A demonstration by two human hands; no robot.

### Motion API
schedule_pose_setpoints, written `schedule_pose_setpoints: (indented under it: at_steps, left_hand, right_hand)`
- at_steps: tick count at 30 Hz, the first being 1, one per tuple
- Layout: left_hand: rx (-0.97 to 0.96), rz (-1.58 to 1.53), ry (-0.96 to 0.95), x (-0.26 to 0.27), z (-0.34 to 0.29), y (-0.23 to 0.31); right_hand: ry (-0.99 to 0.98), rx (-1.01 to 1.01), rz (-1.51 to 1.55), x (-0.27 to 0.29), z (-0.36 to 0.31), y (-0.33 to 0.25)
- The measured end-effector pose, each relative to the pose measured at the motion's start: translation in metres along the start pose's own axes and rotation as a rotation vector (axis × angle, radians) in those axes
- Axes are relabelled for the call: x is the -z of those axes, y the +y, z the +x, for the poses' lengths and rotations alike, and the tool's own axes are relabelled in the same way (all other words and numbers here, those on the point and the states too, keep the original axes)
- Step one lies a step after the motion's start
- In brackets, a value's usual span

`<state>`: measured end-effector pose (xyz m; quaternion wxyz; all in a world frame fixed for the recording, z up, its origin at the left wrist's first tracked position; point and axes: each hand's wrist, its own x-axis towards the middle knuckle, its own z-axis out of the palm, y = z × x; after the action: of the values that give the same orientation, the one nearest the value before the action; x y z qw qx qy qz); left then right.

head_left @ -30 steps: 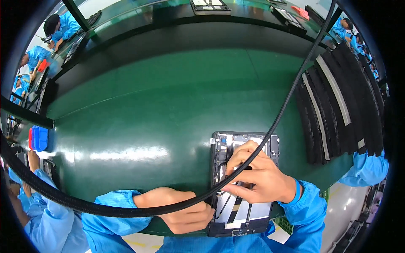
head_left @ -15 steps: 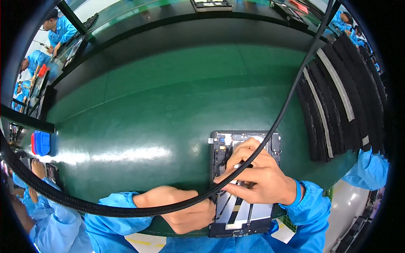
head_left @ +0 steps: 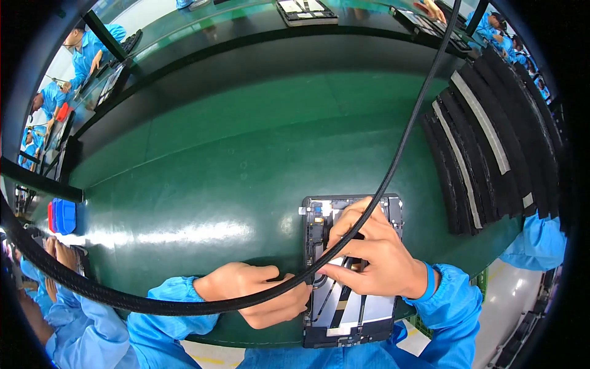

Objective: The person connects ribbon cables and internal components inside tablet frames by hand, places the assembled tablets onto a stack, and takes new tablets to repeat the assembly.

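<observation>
An opened tablet point(head_left: 369, 307) lies on the green table near its front edge, its inner boards, dark flex strips and pale panels bare. Above its middle, my right hand point(head_left: 381, 252) is closed in a pinch, thumb and fingertips close to the left inner side. What it pinches is hidden by the fingers and by a black cable passing in front. My left hand point(head_left: 258, 295) is curled beside the tablet's lower left edge, knuckles up, its fingertips at that edge. Whether those fingers hold anything is hidden.
A thick black braided cable point(head_left: 402, 147) loops across the view. Black padded slabs point(head_left: 485, 141) stand in a row at the right. Blue bins point(head_left: 64, 215) sit at the far left, near a co-worker's sleeve point(head_left: 86, 320). A raised shelf holds another opened device point(head_left: 306, 11).
My left thumb has lifted slightly apart from the curled fingers. My right hand stays over the tablet with little change. A co-worker's hand has appeared over the device at the far right of the shelf.
</observation>
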<state>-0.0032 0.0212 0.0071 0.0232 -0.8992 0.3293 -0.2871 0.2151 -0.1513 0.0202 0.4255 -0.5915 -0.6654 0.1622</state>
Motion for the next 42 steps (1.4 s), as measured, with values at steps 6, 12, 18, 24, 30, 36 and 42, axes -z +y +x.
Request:
schedule_pose_setpoints:
  at_steps: [6,12,18,24,30,36,42]
  left_hand:
    - [0.056,-0.089,0.0,-0.004,-0.002,-0.001]
    - [0.074,-0.12,-0.11,-0.002,-0.004,-0.003]
    - [0.01,-0.016,-0.074,-0.001,-0.005,-0.013]
    - [0.065,-0.109,-0.025,-0.009,-0.004,-0.017]
    - [0.094,-0.134,-0.025,-0.007,0.005,-0.025]
    - [0.163,-0.122,0.063,-0.016,0.001,-0.028]
    - [0.188,-0.16,0.038,-0.017,0.002,-0.037]
  right_hand:
    - [0.005,-0.001,0.005,-0.001,0.0,0.0]
    - [-0.017,-0.022,-0.106,0.001,0.014,0.003]
    - [-0.012,-0.051,-0.056,-0.004,0.018,0.015]
    - [0.015,-0.034,-0.046,-0.005,0.019,0.016]
    - [0.177,-0.045,0.055,-0.007,0.021,0.017]
    - [0.159,-0.036,0.11,-0.007,0.02,0.018]
    - [0.141,-0.088,0.127,-0.005,0.02,0.017]
